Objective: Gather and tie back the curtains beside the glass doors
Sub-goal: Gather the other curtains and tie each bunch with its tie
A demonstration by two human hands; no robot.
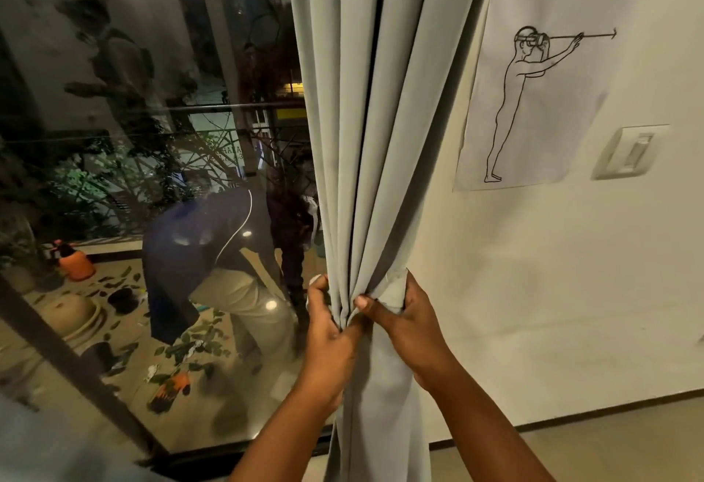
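Beside the dark glass door [152, 177] and pale wall [552, 291], the grey curtain [373, 138] is gathered, left hand [327, 325] and right hand [407, 321] both clenched round its bunched folds, tying apparently unfinished.

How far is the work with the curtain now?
Done: the grey curtain is gathered into a bunch beside the glass door. In hand: left hand and right hand squeeze the folds together. Left: no finished tie is visible.

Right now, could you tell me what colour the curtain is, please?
The curtain is plain pale grey-green, seen best in the head view.
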